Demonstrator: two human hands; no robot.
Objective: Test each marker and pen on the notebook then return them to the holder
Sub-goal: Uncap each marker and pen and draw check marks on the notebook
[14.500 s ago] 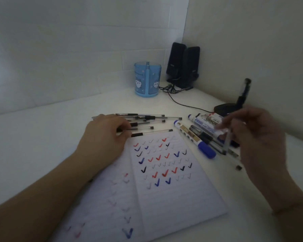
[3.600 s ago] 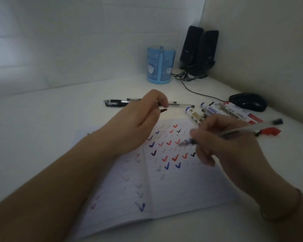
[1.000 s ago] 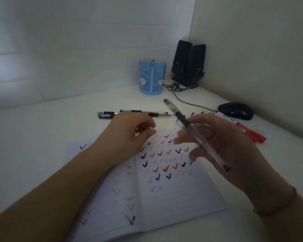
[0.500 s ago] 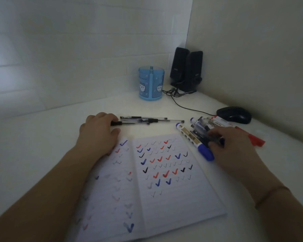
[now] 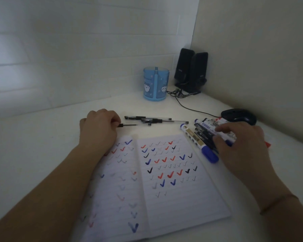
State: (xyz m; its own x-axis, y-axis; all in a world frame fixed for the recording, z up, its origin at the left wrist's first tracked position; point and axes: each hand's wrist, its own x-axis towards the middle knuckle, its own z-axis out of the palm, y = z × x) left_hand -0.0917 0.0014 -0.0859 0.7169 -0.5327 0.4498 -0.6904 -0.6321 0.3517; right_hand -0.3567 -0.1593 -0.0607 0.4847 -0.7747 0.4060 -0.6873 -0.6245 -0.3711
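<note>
**Right hand sits on the marker pile; the holder stands far beyond both hands**

The heap of white-barrelled markers and dark pens (image 5: 205,132) lies directly under the right hand (image 5: 240,142), just off the right edge of the open lined notebook covered in red, blue and black ticks (image 5: 164,180). Their long axes run diagonally, from far-left down toward the person's right, so the blue-capped marker (image 5: 199,145) nearest the page points its cap back at the wrist. The right hand's fingers are curled down onto the heap; whether they actually pinch one pen cannot be told, since they cover it.

Across the page, the left hand (image 5: 99,128) rests at the notebook's top-left corner, its fingers curled round the end of a thin clear pen with a black grip (image 5: 128,125). Just beyond that hand's fingertips, a few more slim black-and-clear pens (image 5: 152,119) lie nearly crosswise, parallel to the notebook's top edge.

The translucent blue cup-shaped holder with cartoon faces (image 5: 156,84) stands well past both hands, roughly midway between them. A return would likely mean a forward reach from either side, the left hand being slightly nearer.
</note>
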